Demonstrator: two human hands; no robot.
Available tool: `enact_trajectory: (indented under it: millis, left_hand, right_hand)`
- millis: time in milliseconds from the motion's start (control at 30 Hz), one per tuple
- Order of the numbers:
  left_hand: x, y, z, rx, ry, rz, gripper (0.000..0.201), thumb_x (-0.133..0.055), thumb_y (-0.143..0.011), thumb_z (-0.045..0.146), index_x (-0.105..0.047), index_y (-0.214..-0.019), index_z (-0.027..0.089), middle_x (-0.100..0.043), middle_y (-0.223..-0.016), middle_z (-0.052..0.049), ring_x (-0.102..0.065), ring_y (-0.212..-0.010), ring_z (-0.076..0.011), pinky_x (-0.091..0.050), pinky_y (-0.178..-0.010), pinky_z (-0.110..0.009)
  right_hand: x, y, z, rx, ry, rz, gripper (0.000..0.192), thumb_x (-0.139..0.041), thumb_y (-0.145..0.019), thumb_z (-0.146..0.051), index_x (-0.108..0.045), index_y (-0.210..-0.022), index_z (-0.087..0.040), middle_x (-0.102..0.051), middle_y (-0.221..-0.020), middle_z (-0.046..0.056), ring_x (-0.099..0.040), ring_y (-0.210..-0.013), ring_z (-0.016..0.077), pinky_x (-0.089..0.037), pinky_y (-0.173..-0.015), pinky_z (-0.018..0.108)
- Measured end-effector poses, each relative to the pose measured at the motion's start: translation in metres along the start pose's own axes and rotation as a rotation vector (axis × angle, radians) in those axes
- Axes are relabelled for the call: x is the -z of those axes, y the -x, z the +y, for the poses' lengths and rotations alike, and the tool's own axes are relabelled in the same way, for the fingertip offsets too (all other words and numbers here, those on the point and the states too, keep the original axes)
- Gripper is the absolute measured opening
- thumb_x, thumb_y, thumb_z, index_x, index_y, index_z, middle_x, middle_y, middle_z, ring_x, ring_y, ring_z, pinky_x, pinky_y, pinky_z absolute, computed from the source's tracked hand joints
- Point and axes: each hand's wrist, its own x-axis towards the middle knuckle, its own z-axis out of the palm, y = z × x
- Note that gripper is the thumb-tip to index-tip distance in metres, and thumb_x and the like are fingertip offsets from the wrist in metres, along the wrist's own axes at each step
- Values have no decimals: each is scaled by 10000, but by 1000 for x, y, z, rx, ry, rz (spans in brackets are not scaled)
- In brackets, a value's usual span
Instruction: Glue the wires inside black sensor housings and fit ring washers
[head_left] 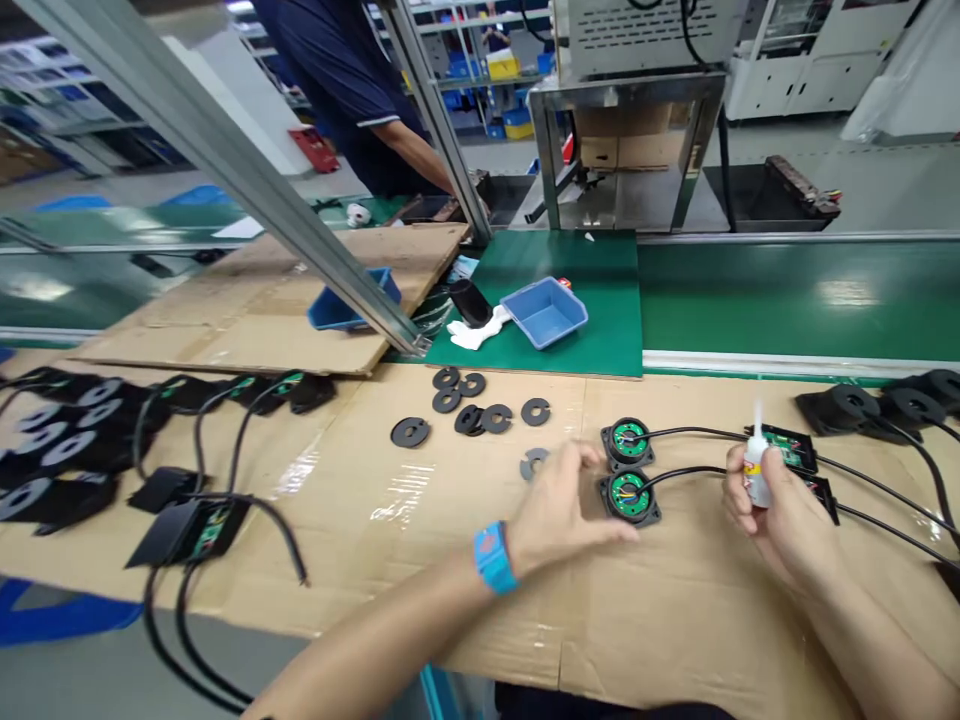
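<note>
Fingers (587, 462) of the left hand (559, 505) are drawn narrow and rest against the left edge of the near round housing (628, 497), a black shell with a green circuit board showing inside; whether they pinch it or only touch it cannot be told. A blue wristband (493, 556) sits on that wrist. The right hand (776, 510) is closed around a small white glue bottle (755, 468), held upright with its nozzle pointing up, just right of the two housings. The far round housing (627, 442) lies touching the near one, and a black cable runs right from each to small black boxes (787, 450) with green boards.

All of this lies on the cardboard-covered desk (465, 520). Loose black rings (471, 404) are scattered left and farther away, with one grey ring (533, 463) just left of the left hand. Finished black units with cables (90, 440) are piled at the far left, more at the far right (877, 405). Beyond, on a green mat (600, 270), stand a blue tray (545, 311) and a black cylinder (469, 301). Another person in a dark shirt (345, 80) stands farther back.
</note>
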Motion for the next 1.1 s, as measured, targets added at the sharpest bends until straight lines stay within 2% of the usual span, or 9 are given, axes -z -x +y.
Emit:
enact_trajectory:
  millis: [100, 167, 267, 400, 467, 567, 800, 967, 1100]
  left_hand:
    - [-33, 21, 15, -71, 57, -12, 686, -825, -790, 599, -468, -1232, 214, -660, -1185, -128, -672, -1100, -305, -576, -938, -468]
    - [-40, 24, 18, -43, 46, 15, 533, -797, -861, 429, -471, -1224, 215, -657, -1140, -117, -679, -1059, -295, -591, -896, -464]
    - [-34, 25, 21, -66, 99, 33, 499, -766, -875, 334, -447, -1241, 219, -650, -1128, -106, -694, -1015, -262, -609, -867, -426]
    - [-16, 26, 30, -287, 156, -30, 349, -656, -952, 263, -492, -1259, 238, -637, -1196, -112, -675, -1121, -239, -610, -936, -387]
    - [-10, 27, 34, -389, 118, -117, 260, -610, -978, 248, -571, -1235, 244, -618, -1244, -122, -653, -1175, -240, -605, -968, -381]
    - [-6, 29, 36, -462, 40, -192, 264, -588, -982, 276, -649, -1235, 232, -620, -1247, -137, -663, -1130, -240, -619, -942, -372]
    - [-8, 32, 41, -467, -98, -106, 282, -609, -910, 313, -674, -1149, 177, -674, -1110, -138, -684, -918, -224, -636, -791, -350]
    - [-8, 37, 48, -458, -72, -140, 296, -677, -936, 403, -649, -1118, 172, -698, -1083, -118, -675, -874, -211, -620, -801, -340]
    - [-6, 41, 51, -457, -68, -161, 300, -712, -931, 387, -627, -1129, 178, -694, -1114, -120, -676, -921, -219, -611, -841, -349]
  right_hand:
    - [-7, 5, -2, -13, -18, -19, 412, -578, -956, -655, -571, -1000, -246, -451, -557, -55, -321, -452, 79, -274, -452, 208]
    - [-7, 7, -5, -2, -39, -14, 353, -598, -955, -613, -540, -1003, -268, -453, -549, -62, -306, -451, 79, -261, -455, 201]
    - [-4, 9, -11, 59, -95, 8, 312, -641, -943, -565, -522, -996, -282, -454, -547, -72, -304, -446, 76, -276, -456, 193]
    - [-7, 10, -11, 42, -208, -14, 314, -696, -934, -533, -570, -924, -246, -394, -515, -91, -259, -416, 51, -285, -437, 176]
    - [-12, 7, -6, -34, -245, -27, 347, -719, -917, -546, -577, -878, -231, -384, -511, -94, -245, -406, 43, -278, -421, 167]
    - [-18, 1, 0, -61, -283, -14, 388, -772, -871, -567, -595, -860, -223, -389, -523, -94, -251, -411, 38, -290, -421, 161]
    - [-12, 0, -10, 54, -308, 76, 448, -936, -677, -557, -716, -861, -213, -321, -507, -108, -198, -431, 29, -256, -417, 168]
    - [-9, 16, -18, 207, -132, 172, 440, -799, -802, -642, -696, -764, -216, -323, -480, -74, -295, -442, 70, -253, -436, 227]
    - [-7, 30, -11, 397, 118, 98, 425, -662, -924, -631, -703, -799, -227, -462, -554, -26, -400, -495, 121, -284, -482, 306]
